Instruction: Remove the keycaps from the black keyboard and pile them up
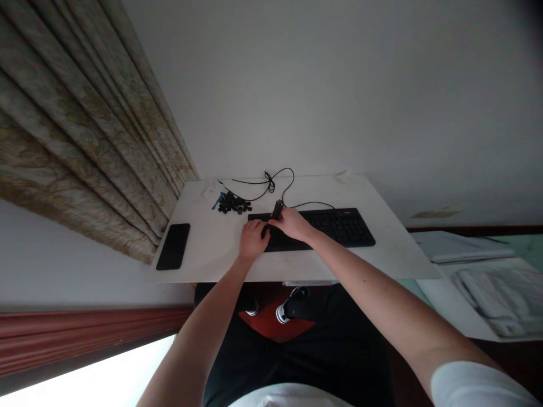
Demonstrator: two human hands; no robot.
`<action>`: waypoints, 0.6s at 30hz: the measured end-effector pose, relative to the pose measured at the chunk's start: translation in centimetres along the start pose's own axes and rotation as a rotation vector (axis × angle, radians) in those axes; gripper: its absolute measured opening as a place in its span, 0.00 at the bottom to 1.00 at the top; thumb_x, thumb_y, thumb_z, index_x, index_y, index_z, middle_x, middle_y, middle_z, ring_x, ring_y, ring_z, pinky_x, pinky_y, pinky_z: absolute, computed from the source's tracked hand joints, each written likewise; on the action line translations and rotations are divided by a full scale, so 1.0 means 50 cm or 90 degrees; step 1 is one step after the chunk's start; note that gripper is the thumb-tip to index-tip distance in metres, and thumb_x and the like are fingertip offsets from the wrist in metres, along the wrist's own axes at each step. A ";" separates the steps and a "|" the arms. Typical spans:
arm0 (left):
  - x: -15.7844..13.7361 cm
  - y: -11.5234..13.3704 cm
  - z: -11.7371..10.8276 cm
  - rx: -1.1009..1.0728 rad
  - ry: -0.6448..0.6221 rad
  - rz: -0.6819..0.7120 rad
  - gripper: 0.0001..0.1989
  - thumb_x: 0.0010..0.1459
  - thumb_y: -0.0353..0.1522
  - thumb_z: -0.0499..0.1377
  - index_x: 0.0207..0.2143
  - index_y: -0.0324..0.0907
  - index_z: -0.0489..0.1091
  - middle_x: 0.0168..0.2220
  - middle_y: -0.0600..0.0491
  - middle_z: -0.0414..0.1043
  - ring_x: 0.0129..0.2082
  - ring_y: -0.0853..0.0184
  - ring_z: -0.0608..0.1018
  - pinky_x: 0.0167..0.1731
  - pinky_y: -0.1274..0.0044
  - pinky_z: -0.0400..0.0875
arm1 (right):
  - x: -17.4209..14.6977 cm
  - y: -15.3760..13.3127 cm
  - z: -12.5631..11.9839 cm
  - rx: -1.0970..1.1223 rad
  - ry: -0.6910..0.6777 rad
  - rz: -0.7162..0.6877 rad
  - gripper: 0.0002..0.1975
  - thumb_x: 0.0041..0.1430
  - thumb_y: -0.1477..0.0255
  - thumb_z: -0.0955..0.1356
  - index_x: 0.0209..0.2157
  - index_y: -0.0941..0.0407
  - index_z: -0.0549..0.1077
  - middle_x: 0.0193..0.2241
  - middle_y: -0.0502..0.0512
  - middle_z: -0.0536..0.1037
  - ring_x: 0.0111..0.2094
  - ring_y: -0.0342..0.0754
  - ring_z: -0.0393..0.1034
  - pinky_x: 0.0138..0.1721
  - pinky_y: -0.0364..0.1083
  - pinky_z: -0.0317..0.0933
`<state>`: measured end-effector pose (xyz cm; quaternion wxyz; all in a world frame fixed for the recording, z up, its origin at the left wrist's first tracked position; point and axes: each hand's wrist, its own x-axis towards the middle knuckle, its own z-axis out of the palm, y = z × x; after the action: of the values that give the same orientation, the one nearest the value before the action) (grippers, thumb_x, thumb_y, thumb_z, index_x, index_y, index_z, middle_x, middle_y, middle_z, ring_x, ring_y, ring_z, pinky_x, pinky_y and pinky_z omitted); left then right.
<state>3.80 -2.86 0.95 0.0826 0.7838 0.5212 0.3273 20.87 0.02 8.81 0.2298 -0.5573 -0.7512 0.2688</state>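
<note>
The grip of the right hand (293, 224) is closed round a small dark object (278, 210); the left hand's (253, 239), unclear, is at the keyboard (335, 227) on the table (220, 254). Work seems partway: keycaps (231, 203) lie loose, right-end keys (360, 230) apparently in place.

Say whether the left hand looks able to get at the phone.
Probably yes: the left hand is at the keyboard, and only tabletop shows between it and the phone.
</note>
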 end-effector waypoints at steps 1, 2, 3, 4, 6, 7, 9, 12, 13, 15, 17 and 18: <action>0.000 0.000 0.000 -0.001 -0.002 0.001 0.10 0.63 0.30 0.59 0.46 0.43 0.75 0.44 0.47 0.76 0.48 0.57 0.76 0.53 0.62 0.70 | 0.004 0.002 -0.002 0.005 -0.011 0.009 0.04 0.58 0.71 0.74 0.34 0.57 0.78 0.28 0.56 0.81 0.33 0.51 0.78 0.35 0.45 0.66; 0.001 0.000 0.000 -0.002 -0.004 0.002 0.10 0.63 0.30 0.59 0.46 0.43 0.75 0.44 0.47 0.76 0.48 0.57 0.76 0.53 0.62 0.70 | 0.009 0.004 -0.005 0.015 -0.026 0.021 0.04 0.59 0.72 0.74 0.32 0.57 0.78 0.27 0.56 0.81 0.32 0.51 0.78 0.35 0.45 0.67; 0.001 0.000 0.000 -0.003 -0.005 0.002 0.10 0.63 0.30 0.59 0.46 0.43 0.75 0.44 0.47 0.76 0.48 0.57 0.76 0.53 0.62 0.70 | 0.016 0.007 -0.008 0.030 -0.043 0.034 0.05 0.59 0.72 0.73 0.30 0.57 0.77 0.26 0.55 0.81 0.31 0.51 0.78 0.34 0.45 0.68; 0.001 0.000 0.000 -0.003 -0.006 0.002 0.10 0.63 0.30 0.59 0.46 0.43 0.75 0.44 0.47 0.76 0.48 0.57 0.76 0.53 0.62 0.69 | 0.022 0.010 -0.011 0.052 -0.061 0.049 0.06 0.59 0.73 0.73 0.28 0.57 0.77 0.24 0.55 0.80 0.29 0.51 0.78 0.33 0.45 0.69; 0.001 0.001 0.001 -0.003 -0.006 0.000 0.10 0.64 0.31 0.59 0.46 0.43 0.75 0.45 0.47 0.76 0.49 0.57 0.76 0.53 0.62 0.69 | 0.036 0.016 -0.016 0.121 -0.096 0.080 0.07 0.58 0.73 0.74 0.27 0.58 0.76 0.23 0.55 0.80 0.27 0.50 0.78 0.31 0.45 0.71; 0.001 0.001 0.001 -0.002 -0.006 -0.001 0.10 0.64 0.31 0.59 0.46 0.43 0.75 0.45 0.46 0.76 0.49 0.56 0.75 0.53 0.62 0.69 | 0.043 0.018 -0.018 0.166 -0.110 0.097 0.07 0.57 0.73 0.75 0.27 0.58 0.76 0.23 0.55 0.80 0.26 0.49 0.78 0.29 0.45 0.72; 0.001 0.000 0.001 0.000 -0.004 -0.001 0.10 0.64 0.31 0.59 0.47 0.43 0.75 0.45 0.46 0.76 0.50 0.56 0.75 0.54 0.62 0.69 | 0.056 0.021 -0.021 0.256 -0.131 0.133 0.08 0.53 0.73 0.77 0.27 0.59 0.76 0.22 0.55 0.80 0.25 0.48 0.77 0.27 0.44 0.73; 0.001 -0.001 0.002 0.004 -0.004 0.000 0.10 0.64 0.32 0.59 0.47 0.43 0.75 0.46 0.46 0.76 0.50 0.56 0.75 0.54 0.62 0.68 | 0.068 0.022 -0.022 0.335 -0.145 0.172 0.12 0.49 0.72 0.80 0.27 0.59 0.76 0.22 0.55 0.80 0.23 0.46 0.77 0.24 0.42 0.74; 0.001 -0.002 0.002 0.005 -0.004 -0.001 0.10 0.65 0.32 0.59 0.47 0.43 0.75 0.46 0.46 0.76 0.50 0.56 0.75 0.54 0.62 0.68 | 0.070 0.022 -0.022 0.342 -0.147 0.180 0.12 0.49 0.72 0.80 0.26 0.60 0.75 0.22 0.55 0.80 0.23 0.46 0.77 0.24 0.42 0.74; 0.002 -0.002 0.002 0.004 -0.005 -0.002 0.10 0.66 0.32 0.58 0.48 0.42 0.75 0.45 0.46 0.76 0.49 0.56 0.75 0.53 0.62 0.69 | 0.072 0.021 -0.022 0.343 -0.154 0.184 0.12 0.49 0.72 0.80 0.26 0.60 0.75 0.22 0.54 0.80 0.23 0.45 0.77 0.23 0.41 0.74; 0.002 -0.002 0.002 0.000 -0.007 -0.002 0.10 0.66 0.31 0.57 0.48 0.42 0.74 0.45 0.46 0.77 0.49 0.57 0.76 0.53 0.62 0.69 | 0.072 0.019 -0.022 0.336 -0.160 0.176 0.11 0.49 0.73 0.80 0.26 0.59 0.76 0.22 0.55 0.80 0.23 0.46 0.77 0.23 0.42 0.75; 0.002 -0.002 0.001 -0.003 -0.008 -0.002 0.11 0.66 0.31 0.56 0.48 0.42 0.74 0.45 0.46 0.77 0.49 0.57 0.76 0.52 0.62 0.69 | 0.071 0.019 -0.022 0.329 -0.160 0.170 0.11 0.50 0.73 0.79 0.26 0.59 0.76 0.23 0.55 0.80 0.23 0.46 0.77 0.24 0.42 0.75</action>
<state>3.81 -2.71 0.91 0.0885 0.7846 0.5214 0.3235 21.29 3.82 9.19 0.2316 -0.5368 -0.6007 0.5454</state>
